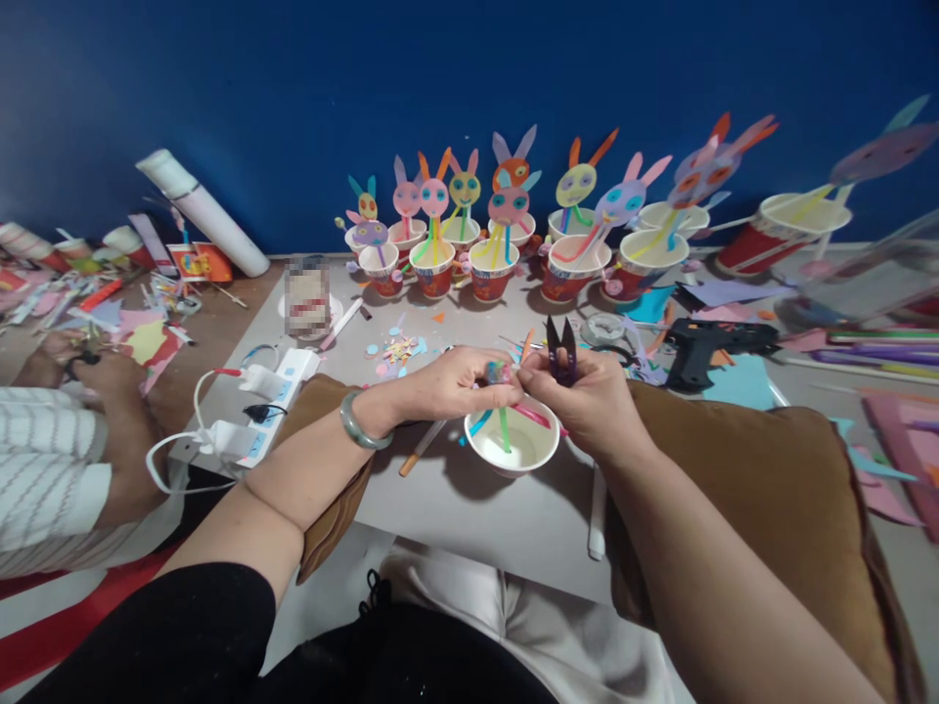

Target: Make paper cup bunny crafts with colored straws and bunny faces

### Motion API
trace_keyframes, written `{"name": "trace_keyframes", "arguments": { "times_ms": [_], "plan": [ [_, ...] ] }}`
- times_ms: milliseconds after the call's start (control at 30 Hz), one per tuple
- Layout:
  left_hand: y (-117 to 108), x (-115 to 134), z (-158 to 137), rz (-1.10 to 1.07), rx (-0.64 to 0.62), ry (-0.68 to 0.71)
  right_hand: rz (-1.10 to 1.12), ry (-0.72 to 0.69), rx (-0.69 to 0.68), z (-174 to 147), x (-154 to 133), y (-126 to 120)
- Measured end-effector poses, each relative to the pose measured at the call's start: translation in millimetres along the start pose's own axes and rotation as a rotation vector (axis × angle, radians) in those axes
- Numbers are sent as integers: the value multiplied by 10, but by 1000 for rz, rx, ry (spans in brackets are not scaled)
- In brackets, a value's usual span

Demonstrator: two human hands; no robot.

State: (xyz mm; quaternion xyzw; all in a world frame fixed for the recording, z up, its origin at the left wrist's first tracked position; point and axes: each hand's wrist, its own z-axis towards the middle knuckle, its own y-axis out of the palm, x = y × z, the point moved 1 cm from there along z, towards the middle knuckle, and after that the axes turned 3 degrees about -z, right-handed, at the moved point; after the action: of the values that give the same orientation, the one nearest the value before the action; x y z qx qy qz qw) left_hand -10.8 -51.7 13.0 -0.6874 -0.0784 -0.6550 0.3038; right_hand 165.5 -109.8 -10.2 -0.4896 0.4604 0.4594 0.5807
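Note:
A white-lined paper cup (535,452) stands on the table below my hands, with green, blue and pink strips or straws inside. My left hand (459,381) is closed over the cup, pinching a small mottled multicoloured piece (499,372) above the green straw (505,430). Close beside it is my right hand (587,391), its thumb and fingertips pinched near that piece. Dark scissors (561,352) are tucked in the right hand, blades pointing up. Whatever lies between the right fingertips is too small to make out.
Several rabbit-faced paper cups (491,279) line the blue wall. A black glue gun (715,347) lies right, near a brown cushion (763,489). Paper scraps (400,350) and a white power strip (283,401) are left. Another person's hands (95,367) work at far left.

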Motion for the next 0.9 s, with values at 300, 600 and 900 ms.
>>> {"name": "trace_keyframes", "arguments": {
  "times_ms": [300, 600, 900],
  "plan": [
    [2, -6, 6, -34, 94, 72, 187, 82, 38, -7, 54, 58],
    [-17, 13, -16, -65, 81, 106, 124, 5, -4, 18, 86, -24],
    [-37, 6, -40, -49, 160, 178, -50, -174, -103, 27, 23, -39]
  ]
}}
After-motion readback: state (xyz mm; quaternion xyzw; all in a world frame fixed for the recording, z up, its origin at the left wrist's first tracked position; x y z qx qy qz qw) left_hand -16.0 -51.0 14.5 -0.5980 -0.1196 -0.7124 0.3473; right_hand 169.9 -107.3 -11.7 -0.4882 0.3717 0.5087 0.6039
